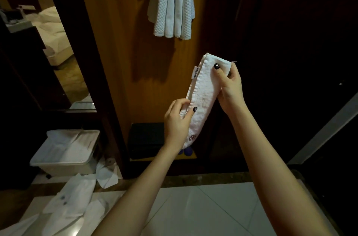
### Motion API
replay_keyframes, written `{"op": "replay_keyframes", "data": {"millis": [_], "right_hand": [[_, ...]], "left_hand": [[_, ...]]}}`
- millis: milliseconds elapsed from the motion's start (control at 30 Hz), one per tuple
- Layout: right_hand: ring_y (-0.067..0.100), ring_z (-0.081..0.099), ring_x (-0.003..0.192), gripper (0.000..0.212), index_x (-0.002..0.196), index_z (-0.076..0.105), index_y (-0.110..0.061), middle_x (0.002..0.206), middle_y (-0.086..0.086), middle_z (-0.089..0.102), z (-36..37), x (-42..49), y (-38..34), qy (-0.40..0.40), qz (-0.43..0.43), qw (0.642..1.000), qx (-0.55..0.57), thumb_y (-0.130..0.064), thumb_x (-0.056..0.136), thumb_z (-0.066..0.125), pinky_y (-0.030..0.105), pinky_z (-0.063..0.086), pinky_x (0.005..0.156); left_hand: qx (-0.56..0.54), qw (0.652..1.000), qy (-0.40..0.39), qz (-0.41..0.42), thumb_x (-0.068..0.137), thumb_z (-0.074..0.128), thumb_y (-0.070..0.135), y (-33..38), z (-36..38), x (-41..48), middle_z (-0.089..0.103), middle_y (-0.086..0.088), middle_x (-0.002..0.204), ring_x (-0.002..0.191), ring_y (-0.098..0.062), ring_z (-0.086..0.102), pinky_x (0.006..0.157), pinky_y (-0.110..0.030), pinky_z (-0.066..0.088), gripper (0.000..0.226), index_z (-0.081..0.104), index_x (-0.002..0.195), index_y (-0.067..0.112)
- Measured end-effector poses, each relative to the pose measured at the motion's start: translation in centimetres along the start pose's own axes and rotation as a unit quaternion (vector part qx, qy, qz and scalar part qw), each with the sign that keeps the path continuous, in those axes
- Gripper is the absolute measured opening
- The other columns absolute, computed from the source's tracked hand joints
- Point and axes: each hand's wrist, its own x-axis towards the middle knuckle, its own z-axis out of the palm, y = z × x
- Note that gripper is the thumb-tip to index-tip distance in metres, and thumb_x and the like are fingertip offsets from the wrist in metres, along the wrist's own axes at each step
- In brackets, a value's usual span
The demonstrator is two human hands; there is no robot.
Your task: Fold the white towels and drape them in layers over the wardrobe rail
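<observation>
A small white towel [204, 88], folded into a narrow strip with a label on its left edge, is held up in front of the wardrobe. My right hand [230, 88] pinches its upper end, thumb on the front. My left hand [177, 119] grips its lower left edge. Above, several folded white waffle-weave towels [172, 1] hang side by side down the wooden back panel; the rail that bears them is out of frame.
A dark box [147, 139] sits on the wardrobe floor below the hands. A white plastic bin [65, 154] and white slippers and bags [73, 201] lie on the floor at left. A mirror [48, 42] shows a bed. A dark wardrobe door [300, 42] stands at right.
</observation>
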Motion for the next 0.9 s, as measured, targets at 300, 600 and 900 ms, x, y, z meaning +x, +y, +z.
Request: {"op": "replay_keyframes", "data": {"millis": [300,600,900], "right_hand": [[0.014,0.064,0.080,0.007,0.093,0.055,-0.012,0.089,0.003,0.063,0.3,0.9,0.3,0.017,-0.043,0.999,-0.012,-0.009,0.094,0.062,0.028,0.055,0.072],[0.013,0.059,0.080,0.021,0.086,0.046,-0.017,0.090,0.005,0.057,0.0,2.1,-0.1,-0.051,-0.076,0.971,-0.219,-0.011,0.090,0.066,0.031,0.052,0.068],[0.007,0.039,0.063,0.035,0.081,0.039,-0.012,0.073,-0.004,0.045,0.3,2.9,1.8,0.029,-0.068,0.926,-0.370,-0.027,0.085,0.070,0.019,0.031,0.051]], "left_hand": [[0.024,1.000,-0.019,-0.003,0.084,0.066,0.001,-0.3,-0.6,1.2,0.041,0.003,0.059,0.055,-0.005,0.037,0.052,-0.017,0.027,0.028,0.046,0.067,0.010],[0.257,0.961,-0.075,0.070,0.099,0.048,0.012,0.3,-1.5,1.6,0.048,0.000,0.084,0.070,-0.019,0.050,0.059,-0.026,0.030,0.004,0.045,0.096,0.011],[0.124,0.992,-0.011,-0.007,0.091,0.064,0.010,-1.8,-4.1,3.2,0.060,0.000,0.076,0.065,-0.012,0.055,0.051,-0.023,0.038,0.008,0.058,0.096,0.012]]}}
